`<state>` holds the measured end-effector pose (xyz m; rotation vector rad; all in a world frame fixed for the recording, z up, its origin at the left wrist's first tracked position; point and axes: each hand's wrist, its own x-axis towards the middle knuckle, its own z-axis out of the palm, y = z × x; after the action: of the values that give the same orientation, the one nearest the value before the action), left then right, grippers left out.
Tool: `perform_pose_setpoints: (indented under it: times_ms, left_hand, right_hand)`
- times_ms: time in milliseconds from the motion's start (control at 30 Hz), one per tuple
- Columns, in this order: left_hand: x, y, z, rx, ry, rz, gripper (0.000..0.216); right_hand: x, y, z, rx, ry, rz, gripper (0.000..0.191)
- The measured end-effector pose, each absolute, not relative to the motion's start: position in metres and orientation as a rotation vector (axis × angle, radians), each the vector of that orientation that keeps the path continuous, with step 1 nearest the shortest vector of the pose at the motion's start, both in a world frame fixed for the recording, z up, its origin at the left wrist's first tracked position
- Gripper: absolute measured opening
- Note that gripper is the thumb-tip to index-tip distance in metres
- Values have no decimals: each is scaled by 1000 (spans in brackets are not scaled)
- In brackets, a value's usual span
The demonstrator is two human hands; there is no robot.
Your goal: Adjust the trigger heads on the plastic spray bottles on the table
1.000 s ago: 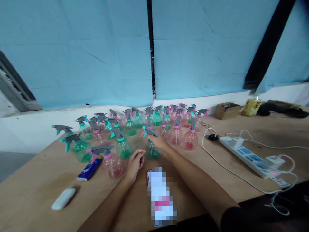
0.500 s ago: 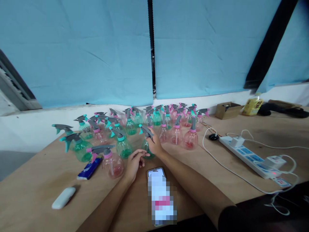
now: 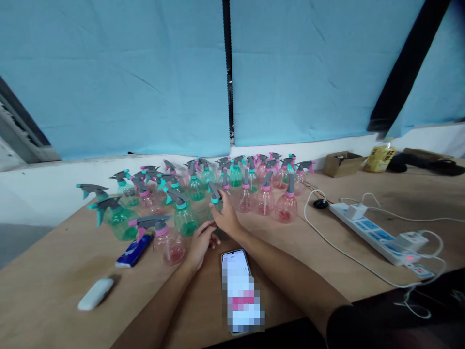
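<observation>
My right hand (image 3: pixel 225 215) is wrapped round a green spray bottle (image 3: pixel 214 198) with a grey head and a teal collar. Most of its body is hidden behind that hand. Just below, my left hand (image 3: pixel 204 241) has loosely bent fingers, their tips close to the base of the bottle and the heel of my right hand. Nothing shows in the left palm. Left of the held bottle stands another green spray bottle (image 3: pixel 186 223), and nearer to me a pink spray bottle (image 3: pixel 170 248) with a grey and pink head.
Several more green and pink spray bottles (image 3: pixel 286 209) crowd the wooden table toward the wall. A phone (image 3: pixel 236 257) lies between my forearms. To the left are a blue packet (image 3: pixel 133 251) and a white case (image 3: pixel 96 294). A power strip (image 3: pixel 374 232) with cables lies to the right.
The held spray bottle has turned so its nozzle points more away from me, and it sits slightly farther back. My left fingers have drawn in toward my right hand.
</observation>
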<state>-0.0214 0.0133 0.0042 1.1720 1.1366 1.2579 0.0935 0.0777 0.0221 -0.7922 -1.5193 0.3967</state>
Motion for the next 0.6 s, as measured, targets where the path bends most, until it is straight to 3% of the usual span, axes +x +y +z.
perform_pose_setpoints:
  times_ms: [233, 433, 600]
  left_hand:
    - [-21, 13, 9, 1088, 1096, 1274, 43]
    - [-22, 14, 9, 1081, 1080, 1254, 46]
    - [-21, 15, 9, 1078, 1050, 1284, 32]
  right_hand:
    - [87, 70, 26, -839, -1339, 457, 54]
    - [89, 50, 42, -834, -1262, 351, 26]
    - [92, 33, 65, -673, -1594, 334, 14]
